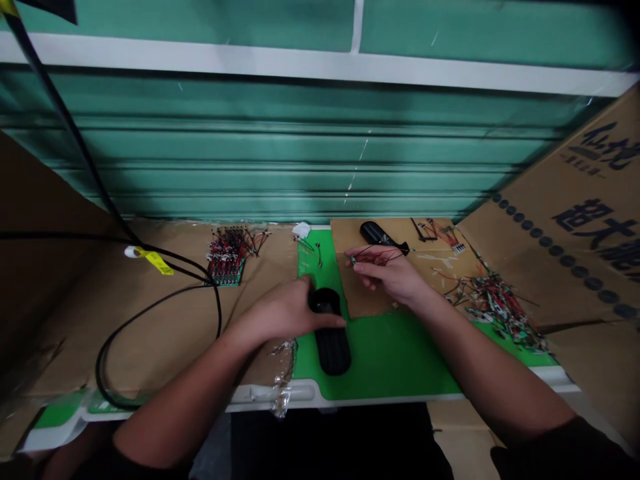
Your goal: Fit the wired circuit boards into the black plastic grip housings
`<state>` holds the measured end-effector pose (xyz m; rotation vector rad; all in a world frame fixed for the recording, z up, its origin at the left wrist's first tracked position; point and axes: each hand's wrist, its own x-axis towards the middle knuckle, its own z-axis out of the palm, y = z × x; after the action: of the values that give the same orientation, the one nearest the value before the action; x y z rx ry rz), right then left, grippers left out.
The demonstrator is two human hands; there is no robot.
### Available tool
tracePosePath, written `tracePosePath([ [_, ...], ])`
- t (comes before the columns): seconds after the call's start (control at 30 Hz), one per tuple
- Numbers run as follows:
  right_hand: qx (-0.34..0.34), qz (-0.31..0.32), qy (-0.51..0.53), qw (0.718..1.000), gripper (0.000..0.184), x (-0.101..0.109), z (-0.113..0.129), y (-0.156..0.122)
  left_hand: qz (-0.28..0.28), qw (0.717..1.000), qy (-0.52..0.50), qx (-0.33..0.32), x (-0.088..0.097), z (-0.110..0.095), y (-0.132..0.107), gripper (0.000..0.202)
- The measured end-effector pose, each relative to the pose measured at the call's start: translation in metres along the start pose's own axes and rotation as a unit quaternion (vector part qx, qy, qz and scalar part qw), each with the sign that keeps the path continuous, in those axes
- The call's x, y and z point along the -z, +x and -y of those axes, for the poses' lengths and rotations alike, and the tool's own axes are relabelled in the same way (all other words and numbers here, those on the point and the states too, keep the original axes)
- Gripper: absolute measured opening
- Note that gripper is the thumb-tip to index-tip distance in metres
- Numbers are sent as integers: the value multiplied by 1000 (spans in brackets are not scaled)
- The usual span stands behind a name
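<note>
My left hand (287,312) is closed around the upper left side of a black elongated plastic casing (334,350), its thumb lying across the top face. The casing rests on the green tabletop. Over a cardboard sheet, my right hand (383,270) pinches a small circuit board (353,260) with thin dark wires trailing off to the right. Just behind that hand lies another black casing (376,233). Between the hands, a small wired part (319,255) sits on the green surface.
On the left cardboard stands a dense cluster of wired components (225,257). A black cable (103,340) with a yellow tag (159,262) loops there. At right is a tangled heap of wired boards (503,310), beside a printed carton (565,220). Green slatted panels (280,147) rise behind.
</note>
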<state>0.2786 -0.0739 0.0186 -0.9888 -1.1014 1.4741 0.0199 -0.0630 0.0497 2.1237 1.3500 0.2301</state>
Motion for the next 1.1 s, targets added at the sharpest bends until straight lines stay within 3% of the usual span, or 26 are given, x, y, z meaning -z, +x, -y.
tracePosePath([
  [0.17, 22, -21, -24, 999, 40, -1, 1, 1, 71, 997, 1, 42, -11, -8, -2, 63],
  [0.27, 30, -33, -55, 997, 41, -1, 4, -2, 57, 997, -50, 28, -19, -3, 1, 51],
  [0.37, 45, -49, -74, 995, 42, 0, 6, -3, 31, 983, -182, 7, -27, 7, 8, 47],
  [0.53, 69, -60, -80, 993, 44, 0, 7, -6, 62, 902, -427, 37, -33, 12, 24, 50],
  [0.67, 87, -44, -111, 989, 36, -6, 7, -10, 52, 825, -557, 84, -34, 8, 31, 45],
  [0.73, 103, -38, -140, 984, 34, -9, 8, -13, 44, 799, -591, 99, -35, 6, 31, 45],
  [0.97, 99, -3, -172, 980, 34, -10, 5, -17, -13, 791, -602, 103, -42, 4, 31, 50],
  [1.1, 63, 9, -142, 988, 37, -8, -2, -15, 3, 791, -609, 62, -41, 1, 30, 44],
])
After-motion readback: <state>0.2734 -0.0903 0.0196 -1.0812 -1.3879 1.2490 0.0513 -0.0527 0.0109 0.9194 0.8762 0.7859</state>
